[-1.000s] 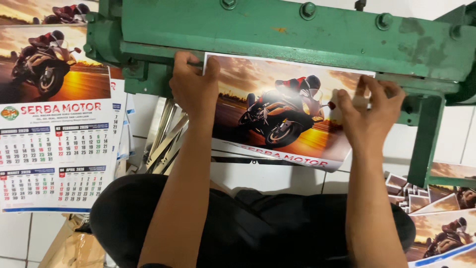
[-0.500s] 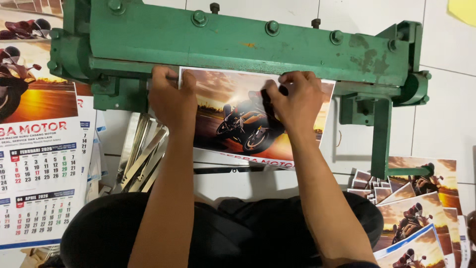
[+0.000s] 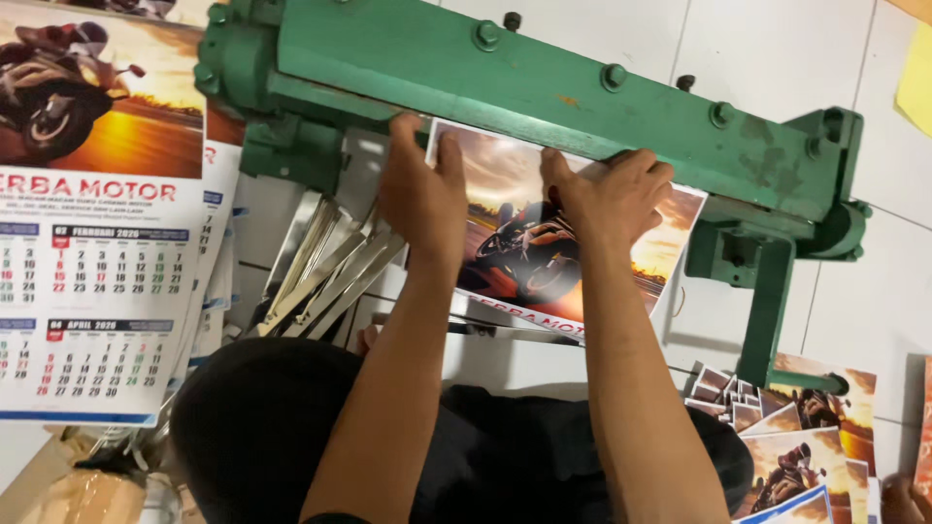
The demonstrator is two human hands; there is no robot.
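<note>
The left hand (image 3: 419, 194) lies flat, fingers spread and straight, pressing on the left part of a printed calendar sheet (image 3: 544, 243) that shows a red motorcycle against an orange sunset. Its fingertips reach the lower edge of the green metal press (image 3: 544, 78), where the sheet's top edge goes under the long bolted bar. The right hand (image 3: 610, 194) rests on the same sheet just beside the left, fingers slightly curled, their tips also against the bar; it presses down rather than closing around anything. Neither hand grips: both are open palms holding the sheet flat. The sheet sits tilted, following the slant of the press, its lower edge with red lettering hanging free over the white tiled floor (image 3: 874, 291).

Left of the left forearm, a fan of thin shiny metal strips (image 3: 325, 272) lies under the press frame. Further left, a stack of finished wall calendars (image 3: 92, 243) with the same motorcycle picture and date grids lies face up. At the lower right, beside the green press leg (image 3: 772, 311), a pile of loose motorcycle prints (image 3: 796, 437) is spread in overlapping layers. The person's dark trousers (image 3: 262, 427) fill the bottom centre, both forearms stretching up from there to the sheet. A yellow paper corner (image 3: 915, 82) shows at the upper right edge.
</note>
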